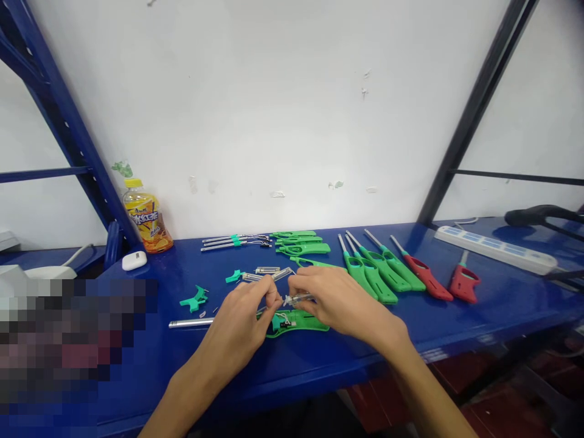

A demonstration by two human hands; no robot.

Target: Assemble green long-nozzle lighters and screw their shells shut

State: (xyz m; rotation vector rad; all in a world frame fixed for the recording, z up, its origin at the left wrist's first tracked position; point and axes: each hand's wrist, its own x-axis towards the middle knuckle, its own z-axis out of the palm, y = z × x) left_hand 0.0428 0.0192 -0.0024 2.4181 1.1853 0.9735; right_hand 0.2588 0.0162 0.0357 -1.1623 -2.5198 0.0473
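Observation:
My right hand [326, 292] is closed around a small clear lighter fuel tank [298, 298], its white valve end pointing left. My left hand [246, 307] is pinched shut just beside that valve end; what its fingertips hold is too small to make out. Under both hands lies an open green lighter half-shell [312, 321], with a teal trigger, wires and a dark igniter piece in it. A silver metal tube [189, 323] sticks out to the left from beneath my left hand. Beyond my hands rest more clear fuel tanks [267, 270] and teal triggers [195, 300].
Several metal tubes with wires [228, 241] and green half-shells [303, 249] lie near the wall. To the right are green lighters [371, 274], red lighters [426, 277] and a white power strip [495, 248]. A drink bottle [148, 222] and a white case [134, 261] stand left.

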